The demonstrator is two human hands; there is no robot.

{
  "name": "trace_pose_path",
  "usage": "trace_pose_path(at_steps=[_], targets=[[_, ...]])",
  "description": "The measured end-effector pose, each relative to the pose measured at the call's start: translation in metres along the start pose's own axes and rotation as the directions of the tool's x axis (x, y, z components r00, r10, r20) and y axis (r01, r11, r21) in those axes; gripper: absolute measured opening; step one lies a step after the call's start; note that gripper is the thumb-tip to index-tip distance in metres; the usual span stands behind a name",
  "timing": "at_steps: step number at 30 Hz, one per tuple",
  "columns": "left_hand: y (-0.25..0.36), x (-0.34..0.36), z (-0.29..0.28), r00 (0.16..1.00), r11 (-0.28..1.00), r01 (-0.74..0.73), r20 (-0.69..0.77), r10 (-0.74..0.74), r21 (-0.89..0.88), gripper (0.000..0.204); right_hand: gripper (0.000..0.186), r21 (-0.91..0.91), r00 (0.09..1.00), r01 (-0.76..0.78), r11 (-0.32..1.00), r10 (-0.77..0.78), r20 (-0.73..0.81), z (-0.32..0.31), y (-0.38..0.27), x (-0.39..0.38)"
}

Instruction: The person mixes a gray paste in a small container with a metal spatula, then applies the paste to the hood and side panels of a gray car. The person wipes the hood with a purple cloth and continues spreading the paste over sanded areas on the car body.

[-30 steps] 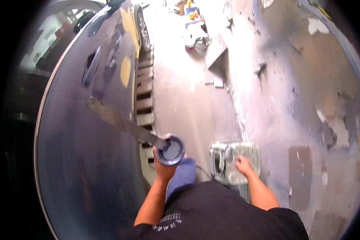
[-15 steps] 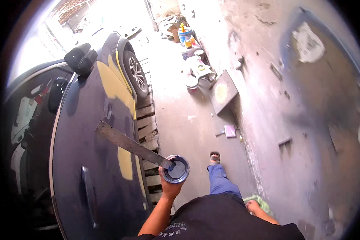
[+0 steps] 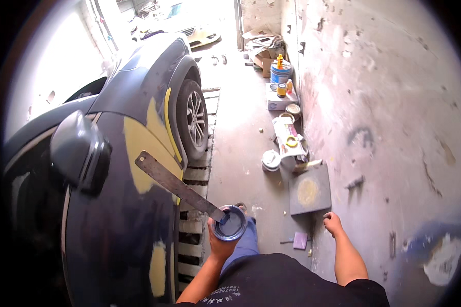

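My left hand [image 3: 222,247] is wrapped round a round can of dark blue-grey paint [image 3: 232,227], held up in front of my body. A long flat metal strip [image 3: 176,185] leans out of the can toward the left, its lower end blue with paint. My right hand [image 3: 333,224] is held out to the right, beside a dark square board [image 3: 310,189]. Its fingers are loosely bent and slightly apart, with nothing visible in them. At my left stands a dark car [image 3: 120,245] with yellowish filler patches [image 3: 159,268] on its door and fender.
Along the right wall [image 3: 389,128] stand a white tub [image 3: 271,160], a blue bucket [image 3: 280,72], cans and a cardboard box [image 3: 265,60]. A pink pad [image 3: 300,240] lies on the floor. The car's mirror [image 3: 80,151] juts out, and a slatted floor strip [image 3: 192,225] runs beside the wheel [image 3: 193,118].
I have moved forward and turned left, bringing the wheel and wall items nearer. My right hand has risen forward; the green cloth beside it is out of view. The can stays in my left hand.
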State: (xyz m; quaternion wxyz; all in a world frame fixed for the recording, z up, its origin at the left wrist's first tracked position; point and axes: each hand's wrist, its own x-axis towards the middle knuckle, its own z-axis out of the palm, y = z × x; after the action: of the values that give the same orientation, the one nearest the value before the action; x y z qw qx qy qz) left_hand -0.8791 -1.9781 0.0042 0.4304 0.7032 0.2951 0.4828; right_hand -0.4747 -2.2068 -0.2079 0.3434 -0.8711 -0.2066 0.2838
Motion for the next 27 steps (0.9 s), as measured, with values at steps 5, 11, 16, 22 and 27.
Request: trace_pose_path(at_steps=[5,11,16,22,27], targets=[[-0.084,0.153,0.008,0.995,0.989,-0.091,-0.039,0.096,0.116,0.083,0.020,0.006,0.957,-0.160,0.987,0.153,0.248,0.064,-0.029,0.073],[-0.136,0.350,0.017,1.000,0.998,0.015,-0.007,-0.015,0.066,0.084,0.018,-0.061,0.685,-0.566,0.822,0.510,0.520,0.078,-0.086,0.098],[-0.200,0.490,0.030,0.998,0.988,-0.033,-0.041,0.039,0.153,0.081,0.015,-0.041,0.652,-0.665,0.745,0.607,0.456,0.101,-0.199,0.216],[-0.285,0.670,0.062,0.996,0.987,-0.060,-0.050,0.068,0.152,0.078,0.008,-0.008,0.768,-0.535,0.845,0.490,0.413,0.162,-0.291,0.439],[-0.336,0.791,0.075,0.987,0.994,0.064,-0.153,-0.049,0.093,0.087,0.015,0.019,0.899,-0.323,0.946,0.301,0.319,0.174,-0.434,0.658]])
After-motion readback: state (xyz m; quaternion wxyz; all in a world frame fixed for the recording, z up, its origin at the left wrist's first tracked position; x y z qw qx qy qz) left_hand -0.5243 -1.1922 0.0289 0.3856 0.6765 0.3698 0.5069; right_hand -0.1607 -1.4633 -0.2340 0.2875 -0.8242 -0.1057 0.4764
